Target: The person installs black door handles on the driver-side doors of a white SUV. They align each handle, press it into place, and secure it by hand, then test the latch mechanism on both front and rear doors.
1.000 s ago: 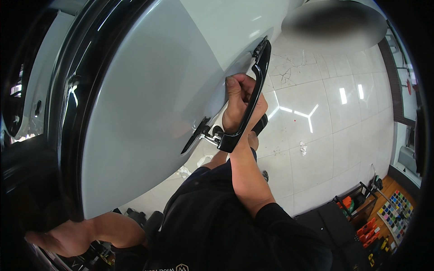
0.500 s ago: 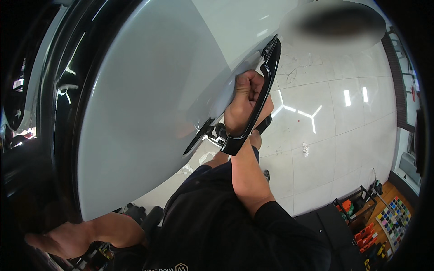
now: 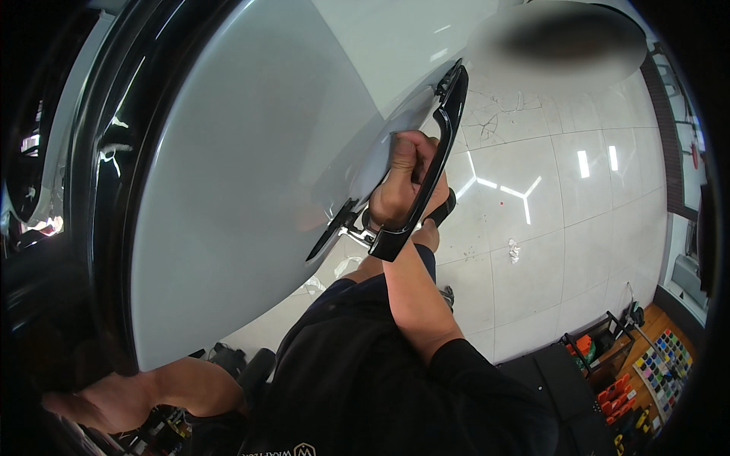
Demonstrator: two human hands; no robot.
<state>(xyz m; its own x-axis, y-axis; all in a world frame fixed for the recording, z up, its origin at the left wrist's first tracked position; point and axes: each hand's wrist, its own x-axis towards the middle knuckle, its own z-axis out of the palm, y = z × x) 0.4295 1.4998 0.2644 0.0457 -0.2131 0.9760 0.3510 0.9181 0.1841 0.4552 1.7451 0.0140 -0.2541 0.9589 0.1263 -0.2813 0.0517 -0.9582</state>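
Observation:
A glossy black handle (image 3: 439,178) stands out from the pale grey car door (image 3: 243,175), in the middle of the view. My right hand (image 3: 407,178) is inside the gap between handle and door. Its fingers are curled into a closed grip, with the knuckles close to the painted surface; anything pinched in them is hidden. The handle bar crosses in front of that hand and wrist. At the lower left, my left hand (image 3: 106,403) is by the bottom of the door's black edge trim (image 3: 114,304). Shadow and the trim hide most of its fingers.
Shiny pale floor tiles (image 3: 525,266) spread to the right, with a crumpled white scrap (image 3: 514,251) on them. At the lower right are a black case (image 3: 547,391), orange tools (image 3: 616,397) and a board of coloured swatches (image 3: 663,372). A blurred oval (image 3: 563,42) is at the top right.
My right hand has slid slightly down and left along the door behind the handle, its fingers still curled. My left hand has stayed in place.

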